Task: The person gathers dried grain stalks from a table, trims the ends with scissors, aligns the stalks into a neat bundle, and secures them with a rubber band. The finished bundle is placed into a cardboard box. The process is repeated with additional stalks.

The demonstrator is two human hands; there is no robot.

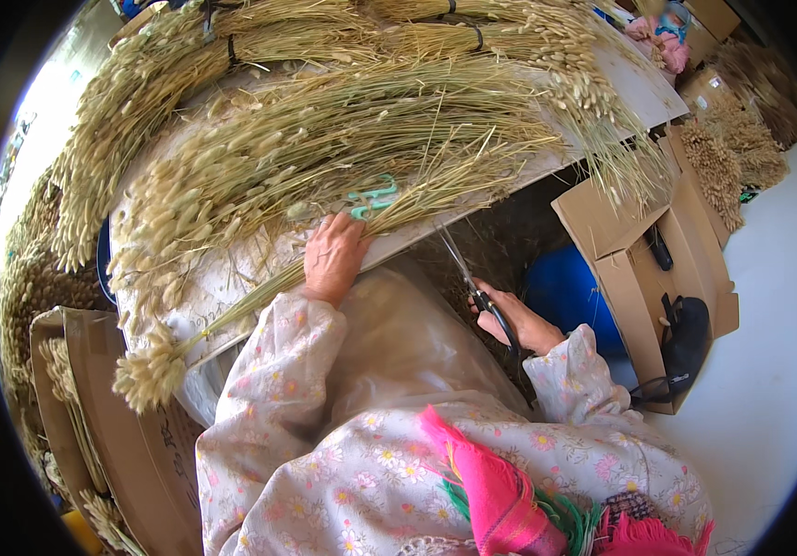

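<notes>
My left hand (332, 255) closes over the stems of a small bunch of dried grass (255, 295) at the table's near edge. The bunch's fluffy heads hang over the near left corner, with its cut-looking stem ends spreading up to the right. My right hand (521, 320) grips scissors (466, 269) with dark handles; their blades point up and left, just beyond the table edge and apart from the stems. Beside my left fingers lies a light green plastic piece (373, 196), partly covered by stems; its kind I cannot make out.
Loose dried grass (315, 139) covers much of the table (651, 88), with tied bundles (324, 42) behind. Open cardboard boxes stand at right (616, 278) and left (139, 435). A blue round container (570, 292) sits below the table. More dried bundles (741, 139) are at far right.
</notes>
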